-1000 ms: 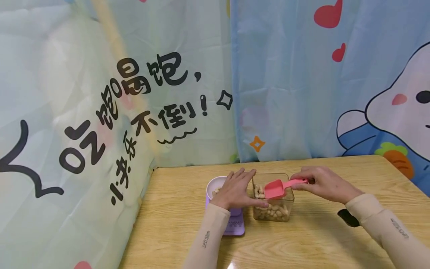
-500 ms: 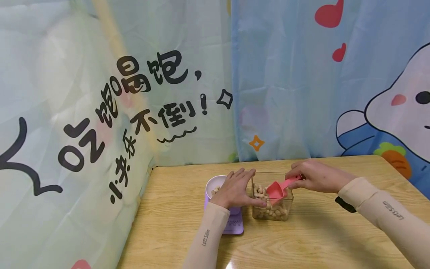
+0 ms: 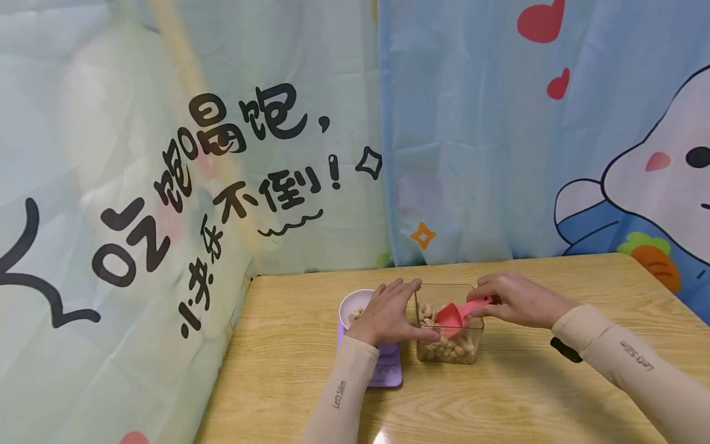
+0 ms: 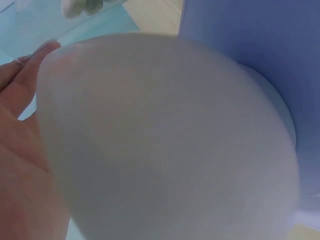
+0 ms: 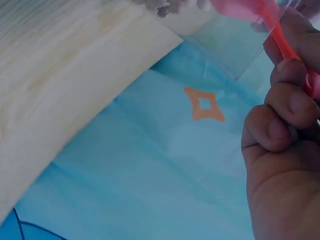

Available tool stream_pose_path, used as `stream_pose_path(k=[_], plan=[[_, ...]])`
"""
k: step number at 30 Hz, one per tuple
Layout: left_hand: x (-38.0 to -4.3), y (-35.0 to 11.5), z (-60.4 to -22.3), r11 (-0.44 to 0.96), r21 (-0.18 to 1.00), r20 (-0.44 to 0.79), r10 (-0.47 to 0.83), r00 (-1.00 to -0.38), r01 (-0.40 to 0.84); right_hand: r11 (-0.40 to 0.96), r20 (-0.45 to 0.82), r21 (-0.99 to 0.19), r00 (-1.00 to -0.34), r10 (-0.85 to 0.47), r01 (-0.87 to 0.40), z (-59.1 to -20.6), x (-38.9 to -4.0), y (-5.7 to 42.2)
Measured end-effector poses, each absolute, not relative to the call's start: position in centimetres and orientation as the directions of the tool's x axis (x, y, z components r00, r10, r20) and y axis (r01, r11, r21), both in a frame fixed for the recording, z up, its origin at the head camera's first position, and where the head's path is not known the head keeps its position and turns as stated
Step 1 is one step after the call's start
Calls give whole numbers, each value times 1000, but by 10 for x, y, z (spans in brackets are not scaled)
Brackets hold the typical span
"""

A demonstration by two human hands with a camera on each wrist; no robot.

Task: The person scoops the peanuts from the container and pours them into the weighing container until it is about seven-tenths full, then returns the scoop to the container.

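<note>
A clear plastic container [image 3: 473, 350] holds pale nuts [image 3: 452, 352] that look like cashews. My left hand [image 3: 383, 317] holds its left side, thumb at the front and fingers toward the back corner. With curled fingers my right hand [image 3: 518, 301] grips the handle of a pink scoop [image 3: 450, 318], whose head is down inside the container among the nuts. Left of the container stands a purple kitchen scale [image 3: 391, 375], bearing a white bowl [image 3: 346, 303] with some nuts. My left hand partly covers both. The bowl's rounded underside [image 4: 165, 140] fills most of the left wrist view.
Everything stands on a wooden table [image 3: 288, 345]. Printed curtains [image 3: 455, 123] hang behind it and along its left side. A dark object [image 3: 566, 349] shows beneath my right wrist.
The pink scoop has gone from above the container's rim, tilting, down into the nuts, as my right hand shifted left. My left hand has stayed in place.
</note>
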State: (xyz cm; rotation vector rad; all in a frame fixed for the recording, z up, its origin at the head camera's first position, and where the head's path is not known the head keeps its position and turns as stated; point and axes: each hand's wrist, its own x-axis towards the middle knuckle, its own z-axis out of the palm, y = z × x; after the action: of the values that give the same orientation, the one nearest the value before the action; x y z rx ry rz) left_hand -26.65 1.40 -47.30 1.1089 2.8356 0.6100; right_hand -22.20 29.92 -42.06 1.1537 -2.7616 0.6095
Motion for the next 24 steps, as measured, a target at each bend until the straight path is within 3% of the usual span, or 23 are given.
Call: stream_pose_path(k=[12,18,24], plan=[[-268,13,-473,666,370,111,660,-743,648,563,378,-339,-657,-652,-753,-432,-223,303],[-268,13,-473,667,368,121,656,-745,647,598,338,-348,-692,-638,-722,-430,-221,301],[-266,14,-473,670,377,103,656,-748,639,651,185,-281,-705,-684,-705,-415,-222,286]])
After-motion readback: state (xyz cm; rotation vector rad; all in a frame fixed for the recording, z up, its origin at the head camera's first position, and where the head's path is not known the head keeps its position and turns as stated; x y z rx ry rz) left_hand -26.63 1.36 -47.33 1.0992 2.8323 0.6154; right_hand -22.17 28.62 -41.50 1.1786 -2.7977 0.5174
